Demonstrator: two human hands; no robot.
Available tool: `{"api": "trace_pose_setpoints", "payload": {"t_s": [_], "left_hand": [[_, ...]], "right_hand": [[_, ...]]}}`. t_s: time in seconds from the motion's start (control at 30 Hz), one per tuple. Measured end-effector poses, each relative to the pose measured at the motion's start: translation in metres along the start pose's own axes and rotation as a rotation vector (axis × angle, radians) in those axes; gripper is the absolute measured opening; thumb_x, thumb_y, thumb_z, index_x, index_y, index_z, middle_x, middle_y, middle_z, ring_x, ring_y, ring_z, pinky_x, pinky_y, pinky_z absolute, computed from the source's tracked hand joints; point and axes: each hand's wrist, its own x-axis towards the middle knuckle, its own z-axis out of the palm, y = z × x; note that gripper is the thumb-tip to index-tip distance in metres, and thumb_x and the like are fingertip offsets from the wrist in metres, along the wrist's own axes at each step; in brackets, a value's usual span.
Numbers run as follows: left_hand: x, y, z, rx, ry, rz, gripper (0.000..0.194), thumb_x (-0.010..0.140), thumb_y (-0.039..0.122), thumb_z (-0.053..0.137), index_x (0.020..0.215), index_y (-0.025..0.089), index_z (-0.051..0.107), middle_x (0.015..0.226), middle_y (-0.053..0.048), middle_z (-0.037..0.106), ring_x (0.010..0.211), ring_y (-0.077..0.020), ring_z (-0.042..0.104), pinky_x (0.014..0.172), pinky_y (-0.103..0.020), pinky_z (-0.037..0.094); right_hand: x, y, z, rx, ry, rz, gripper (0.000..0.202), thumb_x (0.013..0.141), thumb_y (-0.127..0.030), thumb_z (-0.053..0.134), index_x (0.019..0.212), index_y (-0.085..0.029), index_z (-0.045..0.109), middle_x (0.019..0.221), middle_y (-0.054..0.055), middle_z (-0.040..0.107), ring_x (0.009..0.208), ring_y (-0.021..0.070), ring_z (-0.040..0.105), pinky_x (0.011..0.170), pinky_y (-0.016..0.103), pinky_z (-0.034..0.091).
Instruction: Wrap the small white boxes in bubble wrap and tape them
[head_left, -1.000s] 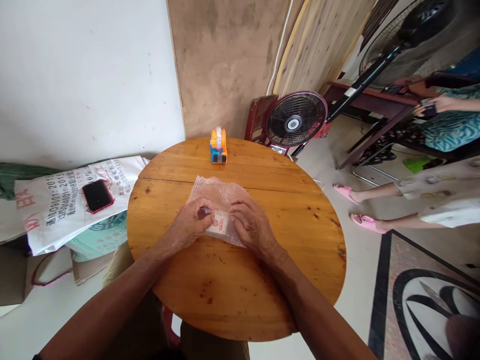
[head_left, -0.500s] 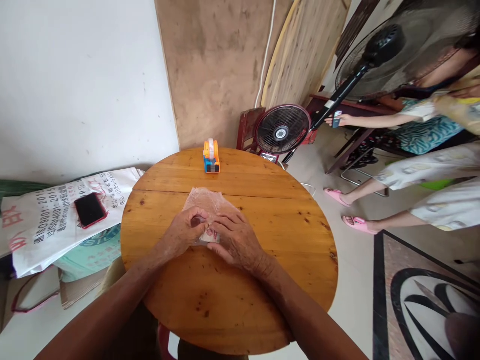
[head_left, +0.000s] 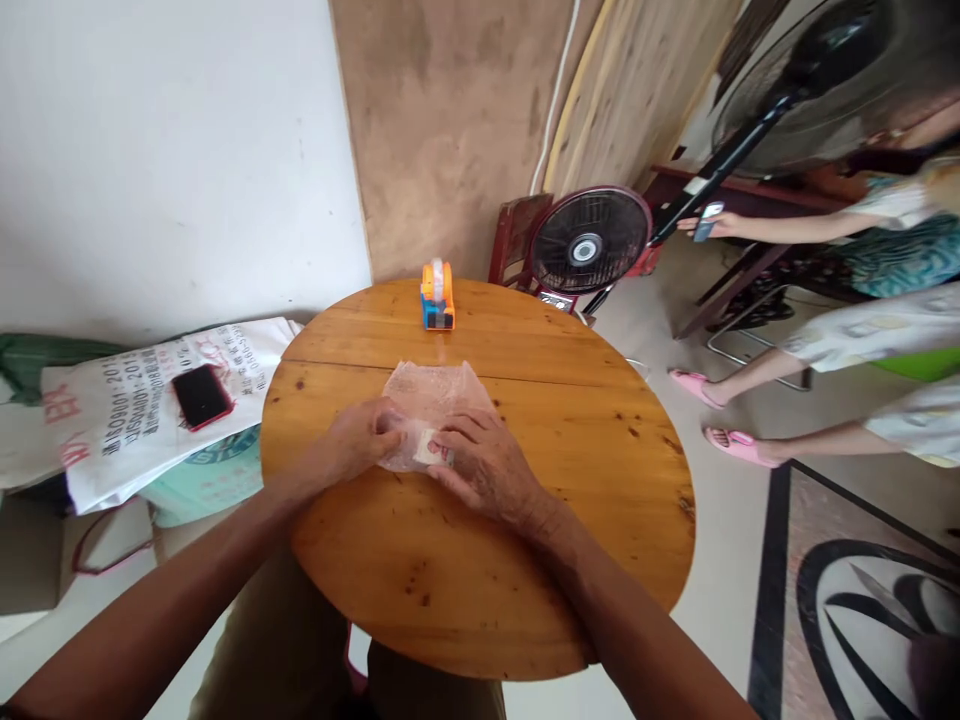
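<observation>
Apparently at the step of wrapping: a small white box [head_left: 427, 449] on the near part of a clear sheet [head_left: 435, 388], before the middle of the round table [head_left: 480, 600], seemingly being folded in but not yet closed. At the left edge of the sheet, the left hand [head_left: 358, 438], narrow and curled, perhaps pinching the plastic; too blurred to tell surely. Over the right part of the box, the right hand [head_left: 491, 465], with bent fingers above and thumb low, so holding it, by the look. For the next move, probably necessary to keep the box steady and to draw the plastic over it, tight and even. As for materials: in the sheet, thin, pliable plastic, pebbled and shiny; in the box, flat faces with red printing, too small to read, probably of stiff carton. Farther off, well apart from both hands, a tape dispenser [head_left: 438, 312] of hard orange and blue plastic, with a roll of pale tape [head_left: 437, 278]. Underneath, smooth, varnished, knotty wood.
</observation>
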Motion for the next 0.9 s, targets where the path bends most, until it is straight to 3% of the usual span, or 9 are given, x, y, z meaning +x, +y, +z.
{"api": "trace_pose_setpoints", "payload": {"t_s": [0.13, 0.23, 0.47, 0.57, 0.77, 0.9], "left_hand": [[0.003, 0.002, 0.0, 0.257, 0.088, -0.039, 0.024, 0.076, 0.032, 0.059, 0.095, 0.017, 0.063, 0.082, -0.004, 0.066, 0.073, -0.0201, 0.059, 0.063, -0.029, 0.039], [0.0, -0.005, -0.007, 0.289, 0.095, -0.053, 0.038, 0.077, 0.042, 0.061, 0.105, 0.016, 0.06, 0.084, -0.006, 0.066, 0.077, -0.0226, 0.061, 0.065, -0.031, 0.041], [-0.007, -0.009, -0.023, -0.022, -0.116, -0.275, 0.046, 0.074, 0.051, 0.064, 0.104, 0.017, 0.056, 0.066, 0.002, 0.058, 0.051, -0.0156, 0.057, 0.044, -0.025, 0.041], [-0.005, -0.007, -0.02, -0.189, -0.128, -0.351, 0.042, 0.07, 0.047, 0.068, 0.096, 0.017, 0.057, 0.06, 0.003, 0.057, 0.047, -0.0136, 0.055, 0.039, -0.022, 0.041], [-0.004, -0.012, -0.014, -0.471, -0.152, -0.38, 0.033, 0.064, 0.043, 0.074, 0.077, 0.016, 0.059, 0.045, 0.005, 0.052, 0.038, -0.0088, 0.045, 0.036, -0.018, 0.034], [-0.006, -0.01, -0.013, -0.504, -0.146, -0.32, 0.03, 0.065, 0.044, 0.071, 0.068, 0.016, 0.061, 0.043, 0.006, 0.045, 0.037, -0.0066, 0.037, 0.034, -0.018, 0.026]], "right_hand": [[0.001, 0.001, 0.0, 0.007, -0.005, -0.003, 0.016, 0.086, -0.031, 0.063, 0.097, -0.021, 0.065, 0.104, 0.01, 0.068, 0.105, 0.0253, 0.057, 0.095, 0.042, 0.044], [0.002, 0.001, -0.001, -0.002, -0.017, -0.006, 0.016, 0.086, -0.032, 0.064, 0.096, -0.019, 0.065, 0.103, 0.011, 0.068, 0.102, 0.0253, 0.057, 0.092, 0.041, 0.045], [0.002, -0.001, -0.003, 0.0, -0.036, 0.016, 0.016, 0.087, -0.033, 0.063, 0.096, -0.019, 0.064, 0.106, 0.011, 0.068, 0.106, 0.026, 0.057, 0.093, 0.041, 0.044], [0.002, -0.001, -0.003, -0.024, -0.035, 0.012, 0.017, 0.088, -0.033, 0.062, 0.097, -0.019, 0.063, 0.106, 0.01, 0.069, 0.111, 0.0274, 0.057, 0.098, 0.043, 0.041], [0.001, 0.001, 0.001, 0.001, -0.046, 0.033, 0.022, 0.087, -0.035, 0.062, 0.104, -0.02, 0.063, 0.112, 0.012, 0.068, 0.114, 0.028, 0.057, 0.101, 0.046, 0.04], [0.002, 0.002, 0.0, 0.073, -0.038, 0.041, 0.025, 0.088, -0.034, 0.064, 0.107, -0.019, 0.064, 0.115, 0.013, 0.068, 0.111, 0.0269, 0.059, 0.099, 0.044, 0.044]]}}
